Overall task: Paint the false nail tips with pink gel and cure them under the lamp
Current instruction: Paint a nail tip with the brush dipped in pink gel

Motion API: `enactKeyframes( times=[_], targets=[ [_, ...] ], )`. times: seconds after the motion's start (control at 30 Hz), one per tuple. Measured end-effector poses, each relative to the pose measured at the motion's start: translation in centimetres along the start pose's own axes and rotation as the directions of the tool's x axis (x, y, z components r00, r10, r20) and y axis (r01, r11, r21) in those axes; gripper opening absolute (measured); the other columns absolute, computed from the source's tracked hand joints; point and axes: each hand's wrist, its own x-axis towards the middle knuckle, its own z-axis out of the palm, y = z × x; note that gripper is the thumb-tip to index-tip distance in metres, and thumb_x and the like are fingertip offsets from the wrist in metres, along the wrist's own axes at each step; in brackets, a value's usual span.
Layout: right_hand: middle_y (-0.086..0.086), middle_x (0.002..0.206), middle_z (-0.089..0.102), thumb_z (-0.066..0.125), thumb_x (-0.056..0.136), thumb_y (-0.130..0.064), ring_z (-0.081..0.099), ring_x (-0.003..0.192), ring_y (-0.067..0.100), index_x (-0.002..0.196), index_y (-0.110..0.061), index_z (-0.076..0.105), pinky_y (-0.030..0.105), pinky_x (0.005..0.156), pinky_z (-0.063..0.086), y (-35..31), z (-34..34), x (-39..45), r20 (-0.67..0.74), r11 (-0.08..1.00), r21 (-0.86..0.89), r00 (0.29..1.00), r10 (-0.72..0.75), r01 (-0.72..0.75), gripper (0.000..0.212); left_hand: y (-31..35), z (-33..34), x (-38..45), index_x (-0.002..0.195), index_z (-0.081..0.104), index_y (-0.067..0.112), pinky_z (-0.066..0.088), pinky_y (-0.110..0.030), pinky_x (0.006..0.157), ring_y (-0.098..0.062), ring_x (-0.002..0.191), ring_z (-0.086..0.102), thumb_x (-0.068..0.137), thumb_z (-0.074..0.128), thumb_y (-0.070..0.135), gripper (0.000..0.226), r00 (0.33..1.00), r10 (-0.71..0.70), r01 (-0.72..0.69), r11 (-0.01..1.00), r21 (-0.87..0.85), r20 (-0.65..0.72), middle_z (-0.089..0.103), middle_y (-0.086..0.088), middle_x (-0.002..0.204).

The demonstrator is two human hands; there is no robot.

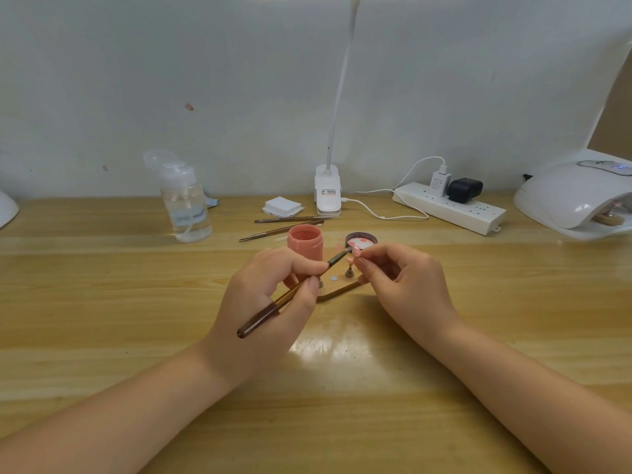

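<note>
My left hand (270, 295) grips a brown gel brush (273, 307), and its tip touches a pink false nail tip (355, 250) pinched by my right hand (403, 282). Just behind the hands stands the open pink gel jar (305, 242), with its lid (361, 240) lying upside down to the right, smeared with pink. Below the fingers lies a wooden nail holder board (337, 290) with a small stand (349, 270) bearing another tip. The white curing lamp (578, 196) sits at the far right, with something pink inside its mouth.
A clear pump bottle (186, 203) stands back left. Two spare brushes (284, 225) and a stack of white wipes (282, 206) lie behind the jar. A clip desk lamp (327, 193) and a power strip (451, 208) with plugs line the wall.
</note>
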Motion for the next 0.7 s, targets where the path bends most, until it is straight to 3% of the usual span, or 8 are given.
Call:
enactKeyframes(
  times=[0.17, 0.3, 0.47, 0.7],
  targets=[
    [-0.001, 0.074, 0.071, 0.069, 0.085, -0.012, 0.067, 0.069, 0.010, 0.089, -0.015, 0.074, 0.036, 0.070, 0.055, 0.09, -0.06, -0.02, -0.007, 1.000, 0.012, 1.000, -0.020, 0.020, 0.006, -0.11, 0.17, 0.12, 0.101, 0.070, 0.017, 0.036, -0.009, 0.075, -0.005, 0.080, 0.058, 0.087, 0.053, 0.028, 0.025, 0.998, -0.007, 0.005, 0.999, 0.036, 0.061, 0.065, 0.013, 0.088],
    [-0.006, 0.071, 0.070, 0.070, 0.085, -0.013, 0.067, 0.067, 0.007, 0.087, -0.023, 0.071, 0.030, 0.070, 0.055, 0.18, -0.02, 0.01, -0.014, 1.000, 0.004, 1.000, -0.015, 0.015, 0.011, -0.23, -0.06, -0.01, 0.092, 0.069, 0.014, 0.037, -0.008, 0.071, -0.006, 0.077, 0.056, 0.085, 0.050, 0.027, 0.024, 0.999, -0.034, 0.034, 0.999, 0.006, 0.010, 0.060, 0.018, 0.079],
    [-0.002, 0.076, 0.072, 0.070, 0.084, -0.009, 0.068, 0.069, 0.008, 0.091, -0.014, 0.074, 0.033, 0.071, 0.057, 0.13, 0.00, -0.01, -0.013, 1.000, 0.013, 1.000, -0.003, 0.003, 0.009, 0.09, 0.13, 0.26, 0.104, 0.070, 0.017, 0.038, -0.009, 0.075, -0.007, 0.078, 0.058, 0.088, 0.054, 0.029, 0.026, 0.999, -0.005, 0.005, 1.000, 0.019, 0.036, 0.065, 0.013, 0.084],
    [0.000, 0.077, 0.072, 0.071, 0.084, -0.009, 0.069, 0.070, 0.013, 0.092, -0.013, 0.073, 0.037, 0.071, 0.057, 0.10, -0.05, 0.05, -0.018, 0.999, 0.020, 0.999, 0.028, -0.028, 0.010, 0.06, -0.03, 0.07, 0.101, 0.073, 0.016, 0.041, -0.014, 0.075, -0.005, 0.081, 0.059, 0.086, 0.055, 0.027, 0.025, 1.000, -0.001, 0.002, 1.000, 0.024, -0.032, 0.067, 0.016, 0.087]
  ],
)
